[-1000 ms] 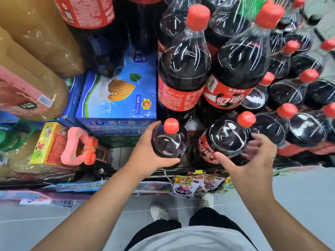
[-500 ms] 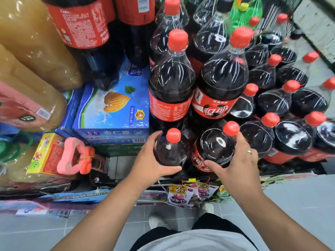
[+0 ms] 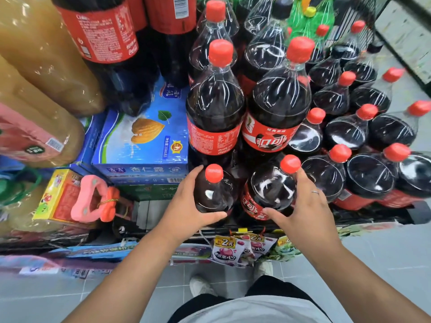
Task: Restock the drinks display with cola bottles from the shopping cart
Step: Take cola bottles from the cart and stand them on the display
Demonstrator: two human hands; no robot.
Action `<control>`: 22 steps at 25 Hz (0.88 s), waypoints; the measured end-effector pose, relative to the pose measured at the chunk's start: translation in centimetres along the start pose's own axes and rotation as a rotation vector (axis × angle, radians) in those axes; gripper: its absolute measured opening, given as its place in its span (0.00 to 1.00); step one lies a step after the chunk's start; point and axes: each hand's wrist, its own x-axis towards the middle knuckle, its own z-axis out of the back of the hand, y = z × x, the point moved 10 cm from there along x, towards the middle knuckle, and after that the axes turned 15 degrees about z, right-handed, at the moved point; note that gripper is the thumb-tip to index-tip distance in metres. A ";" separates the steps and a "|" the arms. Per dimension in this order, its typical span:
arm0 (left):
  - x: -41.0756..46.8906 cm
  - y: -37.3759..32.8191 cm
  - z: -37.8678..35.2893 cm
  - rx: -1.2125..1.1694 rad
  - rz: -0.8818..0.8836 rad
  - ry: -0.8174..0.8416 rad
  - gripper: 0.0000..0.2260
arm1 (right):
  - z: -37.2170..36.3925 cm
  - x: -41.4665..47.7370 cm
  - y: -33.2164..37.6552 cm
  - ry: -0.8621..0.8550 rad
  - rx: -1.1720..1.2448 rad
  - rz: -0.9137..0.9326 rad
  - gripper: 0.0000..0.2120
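Observation:
Two red-capped cola bottles stand side by side at the front edge of the drinks display. My left hand (image 3: 186,206) wraps the shoulder of the left cola bottle (image 3: 215,194). My right hand (image 3: 303,206) grips the right cola bottle (image 3: 270,190), thumb in front and fingers beside its cap. Behind them stand two taller cola bottles (image 3: 217,113) with red labels. Rows of more cola bottles (image 3: 363,169) fill the display to the right. The shopping cart is not in view.
A blue almond-drink carton (image 3: 144,143) lies left of the bottles, with big amber juice bottles (image 3: 39,66) further left. A yellow box with a pink toy (image 3: 91,199) sits low on the left. Snack packets (image 3: 228,250) hang under the display edge. My shoes stand on grey floor tiles (image 3: 384,252).
My right hand has closed in from open air onto the right bottle. The left hand has kept its hold on the left bottle, which now sits slightly lower.

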 end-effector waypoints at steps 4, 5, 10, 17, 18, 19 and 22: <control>-0.2 -0.5 0.3 0.040 0.010 -0.001 0.52 | 0.1 -0.1 0.4 0.010 -0.017 0.013 0.54; -0.2 -0.6 0.5 0.047 0.010 -0.012 0.52 | 0.2 -0.1 0.4 0.007 -0.020 0.015 0.54; -0.6 -1.0 0.6 0.050 0.008 -0.049 0.52 | 0.1 -0.1 0.4 -0.009 -0.012 0.010 0.53; -0.1 -1.6 0.7 0.086 -0.016 -0.036 0.45 | 0.0 0.1 0.2 -0.013 -0.034 -0.001 0.54; 0.0 -1.6 0.8 0.083 -0.015 -0.034 0.45 | 0.0 0.1 0.2 -0.013 -0.033 -0.002 0.53; 0.1 -1.6 0.8 0.081 -0.018 -0.033 0.45 | 0.0 0.1 0.2 -0.011 -0.031 -0.005 0.53; 0.1 -1.7 0.6 0.081 -0.020 -0.017 0.46 | 0.0 0.1 0.0 -0.002 -0.043 -0.016 0.53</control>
